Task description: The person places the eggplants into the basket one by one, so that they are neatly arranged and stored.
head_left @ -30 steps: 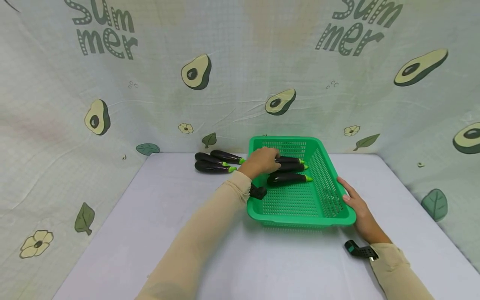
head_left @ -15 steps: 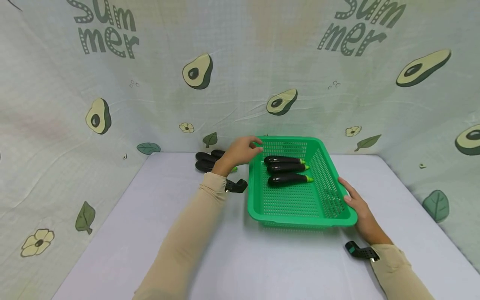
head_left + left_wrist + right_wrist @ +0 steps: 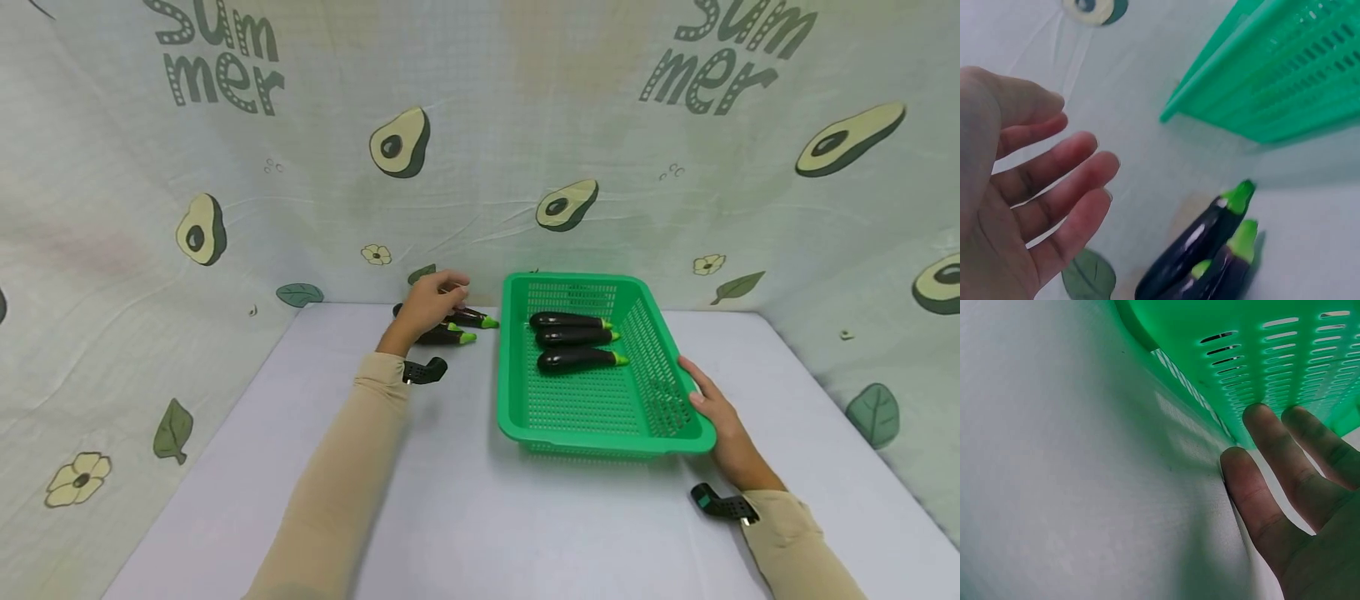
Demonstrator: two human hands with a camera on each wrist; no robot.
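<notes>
My left hand (image 3: 422, 310) hovers over the eggplants (image 3: 446, 337) at the back left, partly covering them in the head view. Its fingers are loosely bent and hold nothing. In the left wrist view the palm (image 3: 997, 250) is bare, and dark eggplants (image 3: 1185, 250) with green stem ends lie apart from the fingers. My right hand (image 3: 723, 429) holds the right side of the green basket (image 3: 517, 433), thumb at the rim. In the right wrist view its fingers (image 3: 1260, 506) reach the slotted outer wall (image 3: 1254, 337). Three eggplants (image 3: 576, 359) lie side by side inside the basket.
A white table surface (image 3: 450, 517) lies under everything. Behind it hangs a pale cloth (image 3: 480, 108) printed with avocados and leaves. The basket's left wall stands just right of the loose eggplants' stem ends. A black wrist strap (image 3: 424, 371) circles the left wrist.
My left hand has moved from inside the basket, over its left rim, to the loose eggplants. The right hand stays at the basket. The three eggplants inside keep their places.
</notes>
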